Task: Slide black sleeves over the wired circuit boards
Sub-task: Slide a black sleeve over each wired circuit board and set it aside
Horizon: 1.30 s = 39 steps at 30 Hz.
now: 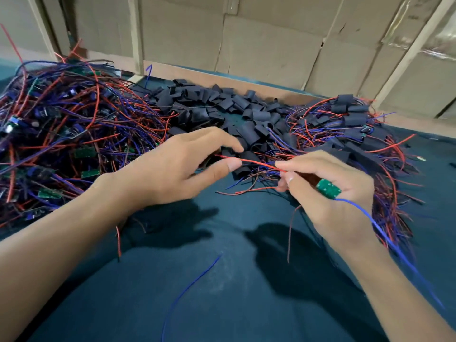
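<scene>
My right hand [328,191] pinches the wires of a small green circuit board [328,189], which rests against its back. From those fingers a red wire [256,163] runs left, and a blue wire trails down over my right wrist. My left hand [172,171] hovers with relaxed, spread fingers over the nearest black sleeves [249,141]; its thumb tip is close to the red wire's free end, and contact is not clear. A heap of loose black sleeves [222,104] lies just beyond both hands.
A big tangle of unsleeved wired boards [61,129] fills the left of the dark teal table [222,280]. Sleeved boards [350,114] are piled at the right. A loose blue wire [192,285] lies near me. Cardboard panels [271,40] wall the back.
</scene>
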Tool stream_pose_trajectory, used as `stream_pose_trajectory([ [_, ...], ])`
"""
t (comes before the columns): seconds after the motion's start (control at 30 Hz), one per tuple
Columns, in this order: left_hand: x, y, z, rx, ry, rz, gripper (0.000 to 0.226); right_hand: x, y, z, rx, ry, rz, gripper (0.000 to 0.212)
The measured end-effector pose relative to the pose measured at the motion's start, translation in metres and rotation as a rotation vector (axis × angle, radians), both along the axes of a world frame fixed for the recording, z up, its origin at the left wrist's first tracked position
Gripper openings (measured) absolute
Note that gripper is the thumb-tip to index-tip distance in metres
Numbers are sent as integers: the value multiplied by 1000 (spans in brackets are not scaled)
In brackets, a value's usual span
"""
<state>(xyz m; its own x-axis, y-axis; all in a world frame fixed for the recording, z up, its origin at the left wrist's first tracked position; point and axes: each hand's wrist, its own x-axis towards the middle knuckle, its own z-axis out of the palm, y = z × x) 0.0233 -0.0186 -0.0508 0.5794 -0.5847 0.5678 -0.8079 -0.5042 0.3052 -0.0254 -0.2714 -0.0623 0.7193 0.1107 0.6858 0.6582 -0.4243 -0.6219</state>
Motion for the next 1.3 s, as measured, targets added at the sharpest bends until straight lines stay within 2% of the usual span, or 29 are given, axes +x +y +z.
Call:
stream_pose_trajectory([
  [0.13, -1, -6, -1, 118, -66, 2, 30, 4, 3, 9, 359, 208, 55, 20],
  [0.23, -4, -10, -4, 37, -28, 63, 30, 10, 4, 11, 509, 322, -67, 39],
  [0.37, -8, -24, -5, -246, 48, 192, 32, 17, 6, 8, 491, 535, -274, 61],
  [0.47, -2, -43, -2, -577, 368, 265, 39, 12, 9, 6, 419, 620, -366, 69],
  [0.53, 3, -60, 4, -787, 570, 285, 41, 8, 12, 10, 402, 644, -313, 66],
  [0.57, 3, -70, 8, -826, 593, 294, 41, 7, 13, 12, 434, 664, -252, 70],
  [0.63, -4, -89, 13, -743, 495, 281, 39, 5, 15, 18, 528, 737, -94, 80],
  [0.73, -20, -114, 14, -458, 401, 80, 25, 3, 14, 21, 721, 758, 93, 59],
  [0.8, -27, -129, 16, -289, 307, 28, 17, 2, 12, 24, 800, 710, 60, 48],
  [0.87, -30, -136, 17, -176, 160, 100, 25, 1, 9, 24, 827, 654, 24, 33],
  [0.97, -30, -131, 11, -181, 101, 109, 21, 3, 13, 21, 751, 603, -53, 29],
  [1.03, -28, -121, 5, -205, 141, 64, 17, 4, 17, 16, 706, 533, -129, 25],
  [1.13, -26, -101, -10, -264, 213, -21, 36, 6, 17, 9, 722, 417, -142, 23],
  [1.23, -21, -89, -20, -154, 159, -11, 56, 7, 17, 6, 656, 325, -43, 25],
  [1.3, -20, -87, -19, -159, 149, -2, 58, 7, 19, 5, 647, 320, 51, 18],
])
